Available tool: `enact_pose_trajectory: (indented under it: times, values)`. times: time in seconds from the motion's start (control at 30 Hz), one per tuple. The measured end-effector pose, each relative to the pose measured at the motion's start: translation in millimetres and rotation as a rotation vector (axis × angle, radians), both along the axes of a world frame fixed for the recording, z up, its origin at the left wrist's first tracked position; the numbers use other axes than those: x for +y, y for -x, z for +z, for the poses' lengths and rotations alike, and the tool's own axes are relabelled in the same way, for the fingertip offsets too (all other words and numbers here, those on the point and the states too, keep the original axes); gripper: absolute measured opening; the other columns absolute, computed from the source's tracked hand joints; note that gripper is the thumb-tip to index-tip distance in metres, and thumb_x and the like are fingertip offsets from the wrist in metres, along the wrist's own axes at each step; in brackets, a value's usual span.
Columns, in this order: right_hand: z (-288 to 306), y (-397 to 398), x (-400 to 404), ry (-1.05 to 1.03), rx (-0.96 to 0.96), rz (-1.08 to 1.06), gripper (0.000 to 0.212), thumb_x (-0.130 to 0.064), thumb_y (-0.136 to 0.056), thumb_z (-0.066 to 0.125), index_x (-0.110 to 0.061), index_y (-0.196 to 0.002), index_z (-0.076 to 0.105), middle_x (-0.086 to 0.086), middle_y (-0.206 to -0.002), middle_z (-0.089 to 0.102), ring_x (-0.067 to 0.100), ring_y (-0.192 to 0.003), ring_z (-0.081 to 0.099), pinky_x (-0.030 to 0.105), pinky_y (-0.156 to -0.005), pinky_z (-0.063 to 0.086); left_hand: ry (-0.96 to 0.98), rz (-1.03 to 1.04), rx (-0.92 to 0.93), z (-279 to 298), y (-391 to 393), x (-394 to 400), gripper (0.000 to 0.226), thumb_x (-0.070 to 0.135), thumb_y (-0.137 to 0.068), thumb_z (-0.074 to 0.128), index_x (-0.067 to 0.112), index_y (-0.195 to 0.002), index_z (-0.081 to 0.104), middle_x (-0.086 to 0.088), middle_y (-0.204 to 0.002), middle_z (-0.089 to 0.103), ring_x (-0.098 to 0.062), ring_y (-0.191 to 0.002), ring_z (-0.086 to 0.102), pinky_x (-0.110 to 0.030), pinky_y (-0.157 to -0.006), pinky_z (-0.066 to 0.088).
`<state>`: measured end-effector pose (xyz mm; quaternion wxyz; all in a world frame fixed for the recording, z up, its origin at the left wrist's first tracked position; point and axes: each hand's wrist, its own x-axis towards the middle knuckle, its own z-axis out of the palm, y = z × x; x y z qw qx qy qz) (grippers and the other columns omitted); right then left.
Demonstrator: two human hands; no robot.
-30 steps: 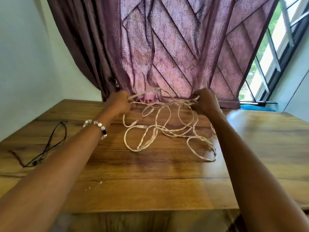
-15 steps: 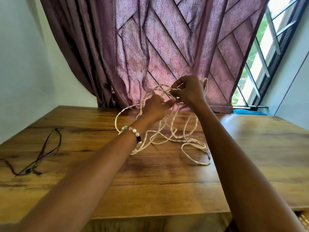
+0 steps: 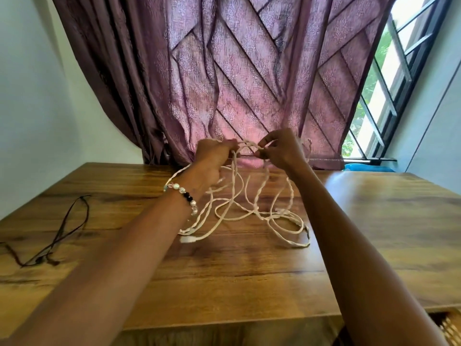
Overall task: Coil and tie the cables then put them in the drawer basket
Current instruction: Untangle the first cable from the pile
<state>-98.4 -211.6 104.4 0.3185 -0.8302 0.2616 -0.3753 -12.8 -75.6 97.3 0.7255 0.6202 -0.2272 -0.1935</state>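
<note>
White cables (image 3: 249, 211): tangled bundle, upper strands lifted above the surface (image 3: 249, 283), lower loops and a connector end trailing on the wood near the middle.
Left hand (image 3: 212, 158): fingers curled round several strands, held up near the curtain (image 3: 224, 71); beaded bracelet (image 3: 183, 196) at the wrist.
Right hand (image 3: 282, 151): fingertips pinching a strand just beside the left hand, short length stretched between the two.
Black cord (image 3: 59, 233): loose on the surface at far left, well apart from the bundle, untouched.
Drawer basket: possibly the woven edge (image 3: 449, 328) at lower right corner; too little in view to confirm.
Step in hand, judged: separating and gathering strands for a coil; tying and stowing not yet done.
Handling notes: locate a free end first; feed loops of even size into the left hand; avoid pulling hard against crossings, likely to tighten knots; keep connector ends out of the loops; reserve a tail for the wrap.
</note>
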Motion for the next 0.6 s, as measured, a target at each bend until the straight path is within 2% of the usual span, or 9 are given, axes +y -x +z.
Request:
enact_pose_trajectory:
  times: [0.07, 0.13, 0.2, 0.27, 0.3, 0.37, 0.43, 0.5, 0.6]
  values:
    - [-3.9, 8.7, -15.3, -0.020, 0.005, -0.094, 0.024, -0.011, -0.060, 0.087, -0.022, -0.060, 0.066, 0.010, -0.071, 0.071, 0.026, -0.069, 0.068, 0.042, -0.070, 0.055, -0.008, -0.020, 0.035, 6.5, -12.4, 14.4, 0.017, 0.017, -0.084, 0.067, 0.000, -0.080, 0.070, -0.008, -0.066, 0.071, -0.016, -0.047, 0.062, -0.024, -0.052, 0.047]
    - [-7.6, 18.9, -34.1, -0.053, -0.023, -0.215, 0.017, -0.014, -0.062, 0.086, -0.018, -0.071, 0.073, 0.008, -0.076, 0.073, 0.023, -0.075, 0.069, 0.038, -0.072, 0.055, 0.047, -0.012, 0.113, 14.0, -25.8, 29.1, 0.026, 0.021, -0.091, 0.056, 0.011, -0.069, 0.064, -0.002, -0.056, 0.068, -0.013, -0.046, 0.062, -0.022, -0.049, 0.045]
    - [-9.8, 28.3, -47.1, -0.055, -0.057, -0.387, 0.021, -0.019, -0.067, 0.081, -0.012, -0.085, 0.074, 0.009, -0.081, 0.074, 0.022, -0.077, 0.069, 0.033, -0.069, 0.055, 0.241, 0.004, 0.298, 22.4, -40.8, 43.1, 0.034, 0.024, -0.096, 0.046, 0.016, -0.064, 0.051, 0.001, -0.049, 0.059, -0.012, -0.040, 0.056, -0.024, -0.051, 0.048]
    - [-9.9, 37.5, -48.6, -0.041, -0.075, -0.539, 0.023, -0.017, -0.073, 0.073, -0.007, -0.093, 0.073, 0.015, -0.090, 0.073, 0.028, -0.086, 0.069, 0.029, -0.069, 0.049, 0.425, -0.022, 0.419, 31.2, -56.4, 56.4, 0.038, 0.026, -0.099, 0.041, 0.018, -0.062, 0.042, 0.005, -0.042, 0.042, -0.007, -0.030, 0.036, -0.016, -0.039, 0.039]
    - [-9.2, 40.6, -45.1, -0.044, -0.066, -0.575, 0.022, -0.012, -0.076, 0.069, -0.004, -0.096, 0.072, 0.019, -0.095, 0.072, 0.031, -0.092, 0.067, 0.029, -0.072, 0.048, 0.422, -0.054, 0.397, 34.5, -61.1, 61.8, 0.039, 0.030, -0.100, 0.040, 0.019, -0.063, 0.040, 0.007, -0.039, 0.035, -0.005, -0.028, 0.027, -0.014, -0.033, 0.028]
    - [-10.6, 42.6, -38.2, -0.007, 0.017, -0.574, 0.023, -0.007, -0.080, 0.063, -0.001, -0.102, 0.069, 0.023, -0.104, 0.068, 0.035, -0.102, 0.064, 0.032, -0.080, 0.047, 0.275, -0.125, 0.266, 36.4, -63.1, 66.5, 0.041, 0.040, -0.101, 0.036, 0.020, -0.065, 0.040, 0.009, -0.037, 0.029, -0.005, -0.027, 0.019, -0.015, -0.029, 0.017]
    - [-14.9, 42.3, -28.5, 0.061, 0.153, -0.553, 0.027, -0.009, -0.084, 0.064, 0.000, -0.109, 0.065, 0.024, -0.112, 0.064, 0.038, -0.110, 0.059, 0.039, -0.090, 0.046, 0.104, -0.195, 0.144, 35.6, -56.3, 66.4, 0.044, 0.046, -0.101, 0.034, 0.017, -0.070, 0.047, 0.009, -0.038, 0.028, -0.004, -0.028, 0.017, -0.014, -0.028, 0.015]
    - [-19.3, 40.0, -19.1, 0.166, 0.301, -0.566, 0.027, -0.010, -0.089, 0.059, -0.005, -0.115, 0.060, 0.021, -0.119, 0.060, 0.040, -0.115, 0.054, 0.046, -0.094, 0.042, -0.044, -0.240, 0.019, 34.0, -45.4, 64.4, 0.047, 0.047, -0.100, 0.035, 0.011, -0.077, 0.056, 0.008, -0.040, 0.029, -0.004, -0.031, 0.017, -0.013, -0.031, 0.013]
    - [-21.3, 34.1, -2.8, 0.416, 0.613, -0.685, 0.037, -0.014, -0.091, 0.053, -0.020, -0.127, 0.053, 0.017, -0.124, 0.058, 0.044, -0.122, 0.043, 0.056, -0.096, 0.034, -0.150, -0.142, -0.214, 35.2, -33.7, 62.4, 0.049, 0.045, -0.099, 0.042, 0.006, -0.082, 0.067, 0.005, -0.045, 0.033, -0.006, -0.036, 0.019, -0.013, -0.037, 0.014]
